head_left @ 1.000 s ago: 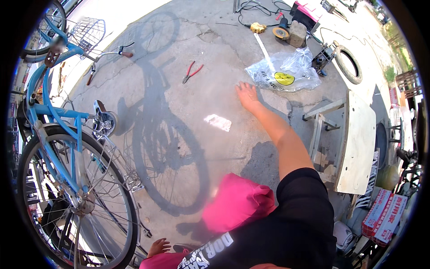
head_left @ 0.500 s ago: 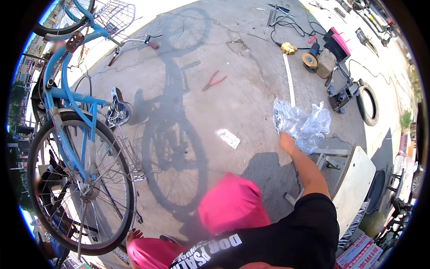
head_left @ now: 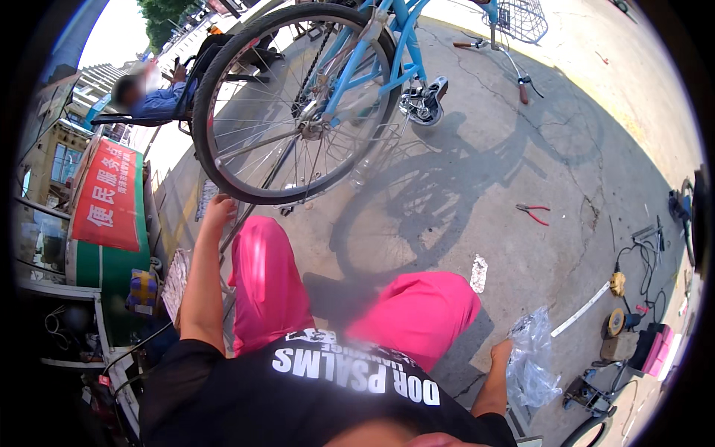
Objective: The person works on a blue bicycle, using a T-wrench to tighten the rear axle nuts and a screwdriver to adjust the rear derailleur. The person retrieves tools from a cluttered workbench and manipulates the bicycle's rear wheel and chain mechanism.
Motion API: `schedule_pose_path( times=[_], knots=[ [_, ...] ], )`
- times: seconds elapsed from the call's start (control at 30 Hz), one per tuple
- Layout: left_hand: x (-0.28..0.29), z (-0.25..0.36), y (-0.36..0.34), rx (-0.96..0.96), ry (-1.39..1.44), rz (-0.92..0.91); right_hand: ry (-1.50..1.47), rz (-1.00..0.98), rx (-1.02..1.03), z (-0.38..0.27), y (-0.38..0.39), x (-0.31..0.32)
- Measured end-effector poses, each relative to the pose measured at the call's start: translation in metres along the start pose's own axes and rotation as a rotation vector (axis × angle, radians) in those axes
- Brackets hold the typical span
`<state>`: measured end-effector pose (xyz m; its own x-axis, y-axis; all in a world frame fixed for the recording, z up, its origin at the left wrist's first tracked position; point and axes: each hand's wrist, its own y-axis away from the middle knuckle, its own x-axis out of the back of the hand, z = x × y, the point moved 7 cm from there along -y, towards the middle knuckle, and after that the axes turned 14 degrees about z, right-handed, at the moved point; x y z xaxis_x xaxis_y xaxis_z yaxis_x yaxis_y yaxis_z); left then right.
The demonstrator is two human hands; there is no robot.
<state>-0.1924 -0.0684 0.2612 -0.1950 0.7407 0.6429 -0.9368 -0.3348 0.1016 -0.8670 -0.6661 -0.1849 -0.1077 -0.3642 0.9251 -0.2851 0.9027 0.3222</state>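
A blue bicycle (head_left: 406, 45) rests upside down on its saddle (head_left: 424, 103) and handlebar, its spoked rear wheel (head_left: 298, 112) towering in front of me. Low beside that wheel's tyre is my left hand (head_left: 218, 211), its fingers loosely extended and partly hidden by the angle; I see nothing in them. On the right, my right hand (head_left: 502, 350) is closed on the edge of a crumpled clear plastic bag (head_left: 535, 361). What the bag contains cannot be made out. Red-handled pliers (head_left: 533, 214) and a small whitish packet (head_left: 479, 273) lie on the concrete.
An angle grinder (head_left: 618, 322), a stone block (head_left: 618, 346), a pink-and-black box (head_left: 655, 350), cables and a white strip (head_left: 579, 309) lie at right. A loose tyre (head_left: 588, 432) is below them. A person (head_left: 160, 97) reclines at far left, above a red banner (head_left: 110, 195).
My view has swung left, so the bicycle now stands nearer the middle and my left arm shows fully. The right hand stays at the plastic bag.
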Motion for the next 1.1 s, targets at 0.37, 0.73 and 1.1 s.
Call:
schedule_pose_path(
  times=[0.37, 0.73, 1.1],
  knots=[
    [0.049, 0.145, 0.031, -0.541, 0.306, 0.312, 0.025, -0.024, 0.051, 0.013, -0.002, 0.007],
    [-0.008, 0.273, 0.013, -0.889, -0.107, 0.238, 0.216, -0.12, 0.155, 0.019, 0.004, 0.011],
    [-0.008, 0.232, -0.062, -0.755, 0.343, -0.084, 0.468, -0.296, -0.313, 0.064, 0.048, 0.085]
  ],
)
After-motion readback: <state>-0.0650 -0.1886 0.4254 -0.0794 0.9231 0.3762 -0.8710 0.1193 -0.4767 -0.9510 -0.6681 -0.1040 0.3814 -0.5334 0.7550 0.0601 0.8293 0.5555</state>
